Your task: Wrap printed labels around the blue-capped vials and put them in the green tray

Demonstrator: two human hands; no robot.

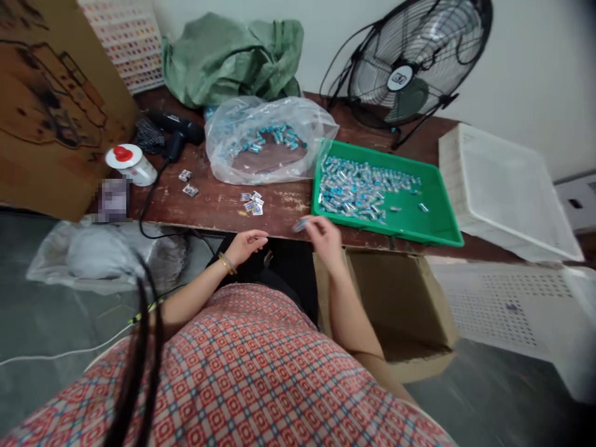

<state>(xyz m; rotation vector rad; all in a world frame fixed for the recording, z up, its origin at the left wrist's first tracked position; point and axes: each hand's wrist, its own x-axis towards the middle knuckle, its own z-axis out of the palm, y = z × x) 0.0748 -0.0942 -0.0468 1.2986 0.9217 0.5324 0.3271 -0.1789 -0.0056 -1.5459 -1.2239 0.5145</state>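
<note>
My right hand (323,237) is at the table's front edge, pinching a small blue-and-silver capsule-like piece (299,225) between its fingertips. It is just left of a green tray (433,217) that holds several of the same small pieces (358,189). My left hand (246,243) hangs below the table edge with its fingers curled; I cannot make out anything in it. A few small printed labels (252,203) lie on the wood just above the left hand.
A clear plastic bag (270,139) with more blue pieces, a black heat gun (179,130), a white red-capped bottle (130,163), green cloth (228,56), a fan (410,62), white crates (503,186) and an open cardboard box (400,304) below the table.
</note>
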